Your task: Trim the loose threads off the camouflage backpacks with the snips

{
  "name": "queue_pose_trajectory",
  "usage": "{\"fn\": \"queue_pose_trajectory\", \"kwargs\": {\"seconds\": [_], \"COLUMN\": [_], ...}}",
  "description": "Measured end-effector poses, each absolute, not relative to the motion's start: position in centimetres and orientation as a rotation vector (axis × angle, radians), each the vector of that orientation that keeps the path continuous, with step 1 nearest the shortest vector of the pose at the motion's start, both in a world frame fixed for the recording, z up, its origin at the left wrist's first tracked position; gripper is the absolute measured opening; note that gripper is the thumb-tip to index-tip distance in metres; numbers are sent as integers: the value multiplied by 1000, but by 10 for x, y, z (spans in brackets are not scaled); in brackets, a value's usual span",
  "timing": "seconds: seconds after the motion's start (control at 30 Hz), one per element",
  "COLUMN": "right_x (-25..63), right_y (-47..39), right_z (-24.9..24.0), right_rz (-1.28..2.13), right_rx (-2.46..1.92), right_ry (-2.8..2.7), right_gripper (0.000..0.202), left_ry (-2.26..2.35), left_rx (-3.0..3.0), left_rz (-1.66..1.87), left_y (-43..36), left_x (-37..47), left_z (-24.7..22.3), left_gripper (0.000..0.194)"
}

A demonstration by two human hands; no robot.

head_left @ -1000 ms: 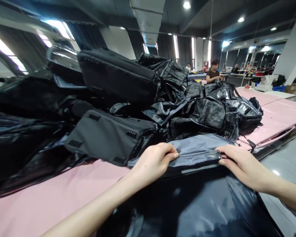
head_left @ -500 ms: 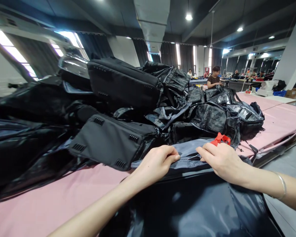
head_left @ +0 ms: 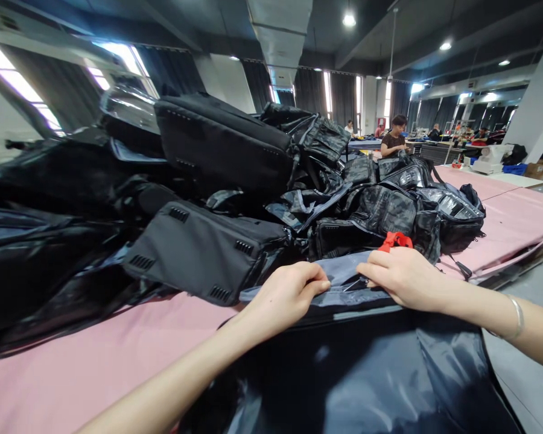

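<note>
A black bag (head_left: 375, 367) with a shiny dark lining lies close in front of me, its grey fabric edge (head_left: 339, 268) running beneath both hands. My left hand (head_left: 289, 292) is closed in a pinch on that edge, thumb against the fingers. Just to its right, my right hand (head_left: 400, 280) is closed around thread snips (head_left: 353, 286). Their thin blades point left toward my left fingertips, and most of the handle is hidden in the palm. A red ribbon (head_left: 396, 241) sticks up behind the right hand's knuckles.
A tall heap of black and camouflage bags (head_left: 226, 150) fills the table beyond my hands. Pink covering (head_left: 516, 217) spreads over the table. A sewing machine (head_left: 493, 160) stands at the far right, and a person (head_left: 393, 138) works behind the heap.
My right hand has shifted slightly left and up, and the red ribbon has moved the same way. The left hand keeps its pinch in nearly the same place.
</note>
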State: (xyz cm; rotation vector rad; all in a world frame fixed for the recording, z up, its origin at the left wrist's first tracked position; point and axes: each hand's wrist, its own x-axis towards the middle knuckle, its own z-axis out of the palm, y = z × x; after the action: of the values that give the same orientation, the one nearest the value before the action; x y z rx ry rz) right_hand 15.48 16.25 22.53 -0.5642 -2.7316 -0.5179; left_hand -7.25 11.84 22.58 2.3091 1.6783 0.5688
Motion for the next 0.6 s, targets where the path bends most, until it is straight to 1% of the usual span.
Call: {"fn": "queue_pose_trajectory", "kwargs": {"seconds": [0.1,0.2,0.3,0.37,0.4,0.53,0.57,0.6], "right_x": [152,146,143,147,151,179,187,195], "right_y": [179,188,189,187,186,176,172,168], "right_z": [229,231,233,235,236,232,228,222], "right_rz": [-121,264,478,529,530,356,292,221], "right_rx": [-481,-404,-433,-482,-508,-611,-637,-668], "right_ry": [-2852,-2854,-2735,-2641,-2610,-2664,-2698,-2722], "right_gripper": [22,22,19,20,24,61,65,63], "left_ry": [1656,1649,1633,1604,1588,1521,1495,1470], "left_rx": [2312,2317,2346,2371,2384,2454,2476,2502], "left_rz": [556,540,567,602,621,674,670,652], "left_y": [117,117,116,116,116,113,112,111], "left_x": [-72,-72,-73,-74,-75,-80,-81,-83], "left_z": [226,226,226,225,224,223,224,224], "left_gripper": [24,24,24,24,24,26,26,25]}}
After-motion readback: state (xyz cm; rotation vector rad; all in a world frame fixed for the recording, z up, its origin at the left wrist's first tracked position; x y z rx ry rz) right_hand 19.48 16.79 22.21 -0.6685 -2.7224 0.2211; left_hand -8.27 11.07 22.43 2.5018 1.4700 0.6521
